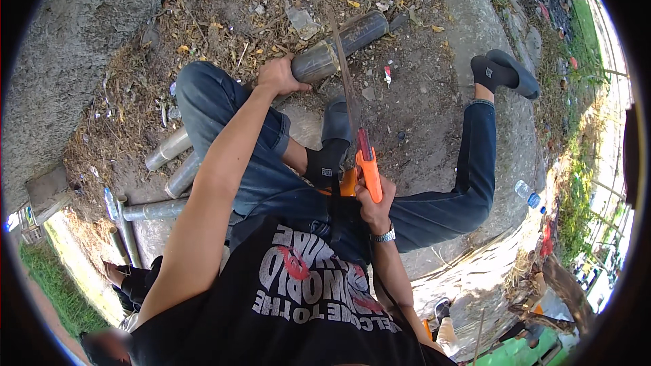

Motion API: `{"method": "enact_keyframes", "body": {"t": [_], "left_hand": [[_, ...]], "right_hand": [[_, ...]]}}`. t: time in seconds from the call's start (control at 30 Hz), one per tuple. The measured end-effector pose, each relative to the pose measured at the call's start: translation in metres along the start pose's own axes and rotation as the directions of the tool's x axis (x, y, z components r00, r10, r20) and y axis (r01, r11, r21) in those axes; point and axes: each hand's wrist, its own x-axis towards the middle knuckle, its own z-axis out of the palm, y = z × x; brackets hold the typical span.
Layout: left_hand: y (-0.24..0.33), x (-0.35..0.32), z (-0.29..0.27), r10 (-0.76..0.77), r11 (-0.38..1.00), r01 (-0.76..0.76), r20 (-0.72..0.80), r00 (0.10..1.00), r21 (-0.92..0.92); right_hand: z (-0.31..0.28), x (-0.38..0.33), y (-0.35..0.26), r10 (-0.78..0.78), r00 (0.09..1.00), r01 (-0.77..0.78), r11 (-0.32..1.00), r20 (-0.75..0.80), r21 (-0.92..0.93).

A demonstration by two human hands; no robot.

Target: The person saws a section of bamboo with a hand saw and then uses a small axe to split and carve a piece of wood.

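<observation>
Left hand (278, 76) clasps the bamboo pole (361, 34). Right hand (377, 202) is closed around the orange-handled saw (367, 163); its blade (349, 83) crosses the pole, right of the left hand.

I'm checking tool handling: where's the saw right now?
In the head view, the saw is just right of centre, its orange handle in the right hand and its blade crossing the dark tube.

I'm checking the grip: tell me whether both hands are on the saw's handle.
No: only the right hand grips the orange handle, while the left hand is on the dark pole.
</observation>
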Motion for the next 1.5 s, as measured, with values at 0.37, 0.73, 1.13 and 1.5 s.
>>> {"method": "enact_keyframes", "body": {"t": [0.37, 0.73, 1.13, 1.5], "left_hand": [[0.003, 0.005, 0.002, -0.002, 1.000, 0.002, 0.012, 1.000, 0.023], [0.017, 0.003, -0.007, 0.007, 0.998, -0.007, 0.009, 1.000, 0.069], [0.012, 0.015, -0.007, 0.021, 0.999, -0.022, 0.021, 1.000, 0.048], [0.003, 0.020, -0.005, 0.020, 0.998, -0.022, 0.051, 0.999, 0.052]], "right_hand": [[0.016, 0.004, -0.001, -0.215, 0.976, 0.218, 0.960, 0.038, -0.178], [-0.002, 0.004, -0.013, -0.106, 0.991, 0.114, 0.987, 0.077, -0.116], [0.005, 0.018, -0.003, -0.111, 0.992, 0.111, 0.994, 0.059, -0.006], [-0.018, 0.006, -0.026, 0.018, 0.991, -0.009, 0.997, 0.129, -0.072]]}}
